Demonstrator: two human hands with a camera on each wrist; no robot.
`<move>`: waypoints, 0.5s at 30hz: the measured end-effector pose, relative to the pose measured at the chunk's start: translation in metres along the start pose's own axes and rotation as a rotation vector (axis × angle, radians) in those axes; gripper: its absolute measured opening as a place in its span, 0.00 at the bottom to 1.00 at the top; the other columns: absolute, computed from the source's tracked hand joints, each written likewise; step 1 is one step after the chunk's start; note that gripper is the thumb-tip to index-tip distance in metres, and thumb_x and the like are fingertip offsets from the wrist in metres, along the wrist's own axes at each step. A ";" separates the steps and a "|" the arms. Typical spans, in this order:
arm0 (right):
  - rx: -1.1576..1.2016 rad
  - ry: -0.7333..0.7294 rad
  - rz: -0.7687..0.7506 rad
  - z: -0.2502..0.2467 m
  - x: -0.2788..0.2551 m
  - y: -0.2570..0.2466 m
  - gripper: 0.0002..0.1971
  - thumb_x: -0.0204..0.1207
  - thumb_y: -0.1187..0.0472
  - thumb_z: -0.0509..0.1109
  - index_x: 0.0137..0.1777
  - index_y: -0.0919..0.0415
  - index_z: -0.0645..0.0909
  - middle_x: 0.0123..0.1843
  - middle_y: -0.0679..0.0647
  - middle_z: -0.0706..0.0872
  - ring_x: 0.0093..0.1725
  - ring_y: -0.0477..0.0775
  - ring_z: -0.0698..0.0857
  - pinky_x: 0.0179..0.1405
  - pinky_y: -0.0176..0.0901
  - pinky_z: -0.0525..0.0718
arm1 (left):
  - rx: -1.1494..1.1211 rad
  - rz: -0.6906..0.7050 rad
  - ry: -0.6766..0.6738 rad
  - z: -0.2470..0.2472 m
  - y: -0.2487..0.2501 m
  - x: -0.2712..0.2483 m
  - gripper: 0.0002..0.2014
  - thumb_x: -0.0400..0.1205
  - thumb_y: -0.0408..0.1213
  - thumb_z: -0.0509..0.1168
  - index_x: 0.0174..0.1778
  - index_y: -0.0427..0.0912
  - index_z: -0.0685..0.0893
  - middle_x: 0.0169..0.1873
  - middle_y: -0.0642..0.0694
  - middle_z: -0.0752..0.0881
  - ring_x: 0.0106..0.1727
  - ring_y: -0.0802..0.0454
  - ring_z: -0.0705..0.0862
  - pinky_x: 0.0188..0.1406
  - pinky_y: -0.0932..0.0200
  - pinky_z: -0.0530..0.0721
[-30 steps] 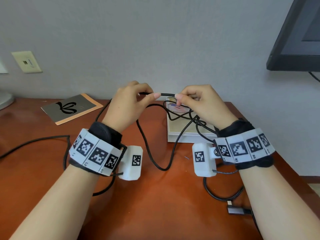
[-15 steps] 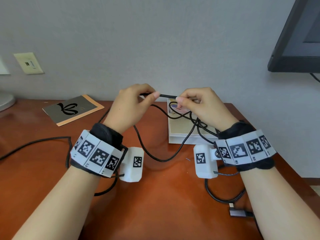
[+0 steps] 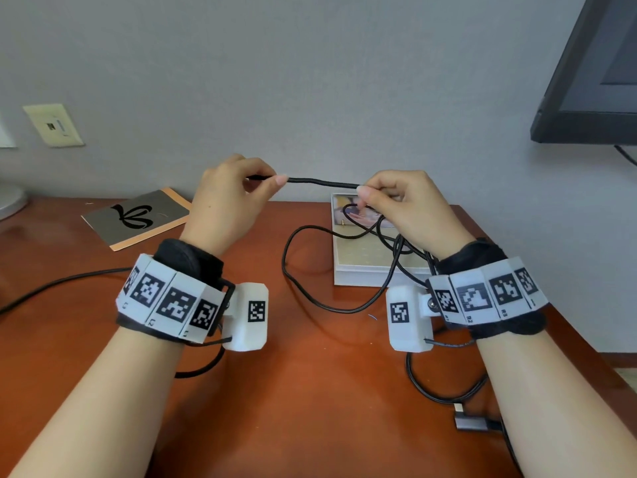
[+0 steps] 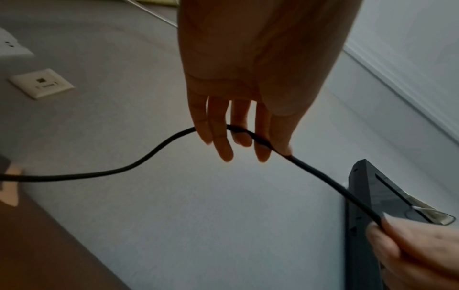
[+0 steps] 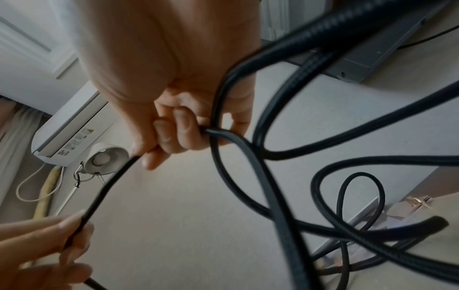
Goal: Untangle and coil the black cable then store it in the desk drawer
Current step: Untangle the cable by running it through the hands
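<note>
While both hands (image 3: pixel 234 198) (image 3: pixel 406 205) pinch the black cable (image 3: pixel 324 182), its tangled loops vanish behind the right wrist.

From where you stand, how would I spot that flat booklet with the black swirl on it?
Start at the red-brown desk and look to its back left, near the wall. The booklet lies flat there, below the cream wall plate and left of the left hand. Unlike the pale box on the right, it is thin, grey, orange-edged.
</note>
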State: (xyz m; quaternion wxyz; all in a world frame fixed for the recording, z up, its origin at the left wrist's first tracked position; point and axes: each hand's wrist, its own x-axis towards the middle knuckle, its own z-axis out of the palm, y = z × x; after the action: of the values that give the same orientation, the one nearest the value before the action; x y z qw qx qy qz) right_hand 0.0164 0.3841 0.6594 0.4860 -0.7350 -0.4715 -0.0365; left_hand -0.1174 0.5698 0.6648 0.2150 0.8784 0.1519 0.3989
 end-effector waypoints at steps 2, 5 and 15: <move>-0.009 0.006 -0.022 0.002 0.000 0.000 0.10 0.80 0.61 0.66 0.40 0.62 0.84 0.38 0.49 0.87 0.37 0.36 0.84 0.42 0.25 0.78 | -0.047 0.017 -0.025 0.004 0.005 -0.002 0.10 0.81 0.48 0.65 0.43 0.46 0.85 0.42 0.49 0.85 0.43 0.55 0.81 0.39 0.69 0.72; -0.016 -0.020 -0.043 0.005 -0.001 -0.003 0.11 0.80 0.61 0.66 0.41 0.66 0.85 0.39 0.52 0.89 0.42 0.52 0.86 0.47 0.40 0.81 | -0.094 0.076 -0.089 0.010 0.014 -0.005 0.09 0.81 0.48 0.65 0.43 0.47 0.85 0.40 0.53 0.83 0.42 0.63 0.81 0.43 0.74 0.73; -0.008 0.000 0.014 -0.006 -0.002 -0.004 0.12 0.82 0.61 0.63 0.44 0.67 0.84 0.31 0.43 0.82 0.25 0.31 0.79 0.29 0.21 0.71 | 0.008 0.003 0.058 0.000 -0.004 0.002 0.13 0.80 0.49 0.66 0.40 0.42 0.85 0.39 0.47 0.82 0.39 0.57 0.77 0.37 0.78 0.69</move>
State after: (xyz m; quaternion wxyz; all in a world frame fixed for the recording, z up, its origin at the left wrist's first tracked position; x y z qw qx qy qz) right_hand 0.0147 0.3787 0.6639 0.4831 -0.7403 -0.4662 -0.0352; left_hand -0.1167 0.5742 0.6644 0.2064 0.8674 0.1582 0.4242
